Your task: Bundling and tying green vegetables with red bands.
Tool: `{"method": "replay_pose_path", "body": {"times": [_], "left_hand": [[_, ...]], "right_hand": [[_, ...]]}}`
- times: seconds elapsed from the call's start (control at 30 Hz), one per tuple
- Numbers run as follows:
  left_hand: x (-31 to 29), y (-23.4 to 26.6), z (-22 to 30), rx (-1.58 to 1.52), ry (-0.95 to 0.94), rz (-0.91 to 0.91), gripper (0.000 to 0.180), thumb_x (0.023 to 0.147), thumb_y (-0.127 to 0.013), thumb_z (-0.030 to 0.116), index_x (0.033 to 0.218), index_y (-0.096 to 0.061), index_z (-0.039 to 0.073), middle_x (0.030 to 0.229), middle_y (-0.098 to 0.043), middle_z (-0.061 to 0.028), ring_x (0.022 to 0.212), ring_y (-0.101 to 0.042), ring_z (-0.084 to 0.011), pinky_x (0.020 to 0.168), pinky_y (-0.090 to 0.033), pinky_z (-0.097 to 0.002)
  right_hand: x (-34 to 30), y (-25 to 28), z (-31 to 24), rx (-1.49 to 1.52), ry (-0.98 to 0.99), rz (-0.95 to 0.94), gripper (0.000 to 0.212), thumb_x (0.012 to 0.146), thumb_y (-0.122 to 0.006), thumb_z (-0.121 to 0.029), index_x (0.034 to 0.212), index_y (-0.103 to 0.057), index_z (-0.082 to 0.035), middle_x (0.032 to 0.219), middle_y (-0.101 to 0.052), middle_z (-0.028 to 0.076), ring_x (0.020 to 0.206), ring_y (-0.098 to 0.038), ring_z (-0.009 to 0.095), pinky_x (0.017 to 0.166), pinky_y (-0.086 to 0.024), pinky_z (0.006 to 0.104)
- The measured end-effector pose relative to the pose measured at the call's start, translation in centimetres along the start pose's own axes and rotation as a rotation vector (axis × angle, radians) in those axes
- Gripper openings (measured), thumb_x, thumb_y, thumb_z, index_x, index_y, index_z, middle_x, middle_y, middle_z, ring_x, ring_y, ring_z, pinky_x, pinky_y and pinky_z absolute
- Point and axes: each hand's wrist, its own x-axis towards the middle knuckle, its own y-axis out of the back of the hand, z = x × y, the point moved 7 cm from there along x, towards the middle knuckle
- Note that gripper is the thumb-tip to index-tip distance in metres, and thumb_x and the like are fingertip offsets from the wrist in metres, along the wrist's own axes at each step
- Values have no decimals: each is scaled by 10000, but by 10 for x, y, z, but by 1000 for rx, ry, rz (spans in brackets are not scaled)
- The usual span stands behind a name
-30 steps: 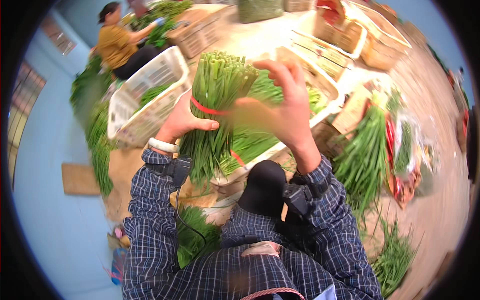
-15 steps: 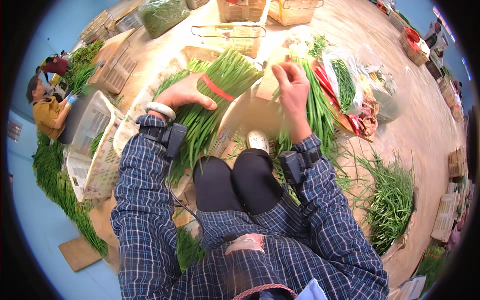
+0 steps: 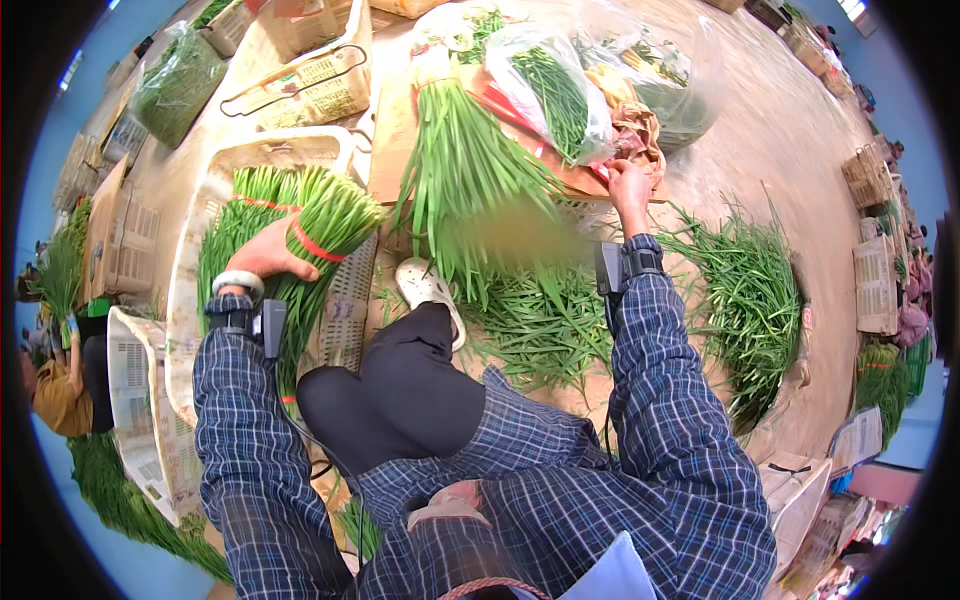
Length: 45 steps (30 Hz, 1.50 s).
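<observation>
My left hand (image 3: 268, 250) is wrapped round a bundle of garlic chives (image 3: 335, 225) bound with a red band. The bundle leans at the near right side of a white plastic crate (image 3: 300, 145), against more banded chives (image 3: 235, 225) inside. On the right, the fingers of my right hand (image 3: 632, 190) pinch the end of a red strip (image 3: 598, 171) at the near edge of a brown board. Crumpled brown paper (image 3: 637, 135) lies just beyond those fingers. Between my hands, a loose bunch of long green chives (image 3: 460, 160) hangs over the board's edge.
A clear bag of greens (image 3: 555, 95) sits on the board (image 3: 395, 150), with another plastic bag behind. Loose chives (image 3: 545, 325) cover floor near my shoe (image 3: 428, 290); a larger heap (image 3: 745, 310) lies right. Another crate (image 3: 140, 400) and a co-worker (image 3: 60, 395) are at left.
My left hand has moved left and down with the banded bundle, now at the crate. My right hand has gone right, to the red strip by the brown paper. My view has swung right.
</observation>
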Motion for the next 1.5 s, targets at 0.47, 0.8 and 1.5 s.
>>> {"method": "replay_pose_path", "body": {"times": [0.47, 0.8, 1.5], "left_hand": [[-19, 8, -65, -158, 146, 232, 1028, 539, -886, 170, 1401, -367, -42, 1265, -576, -125, 1185, -522, -230, 1086, -323, -303], [-34, -15, -27, -87, 75, 493, 855, 519, -845, 227, 1270, -516, -12, 1179, -618, -200, 1120, -578, -312, 1000, -414, -351], [-214, 107, -69, -463, 218, 468, 869, 521, -796, 169, 1303, -462, -12, 1199, -583, -98, 1052, -586, -208, 949, -451, -336]], "right_hand": [[-44, -38, -58, 246, 407, -166, 231, 895, -631, -203, 1042, -693, -35, 1019, -691, 142, 946, -650, 243, 853, -484, 336], [-14, 4, 30, 322, 226, 42, 271, 929, -604, -168, 1141, -652, -6, 1051, -692, 101, 947, -639, 194, 839, -498, 319], [46, 62, 89, 1468, -400, 203, 220, 1015, -404, -334, 958, -498, -143, 1121, -615, 79, 849, -585, 239, 685, -500, 482]]}}
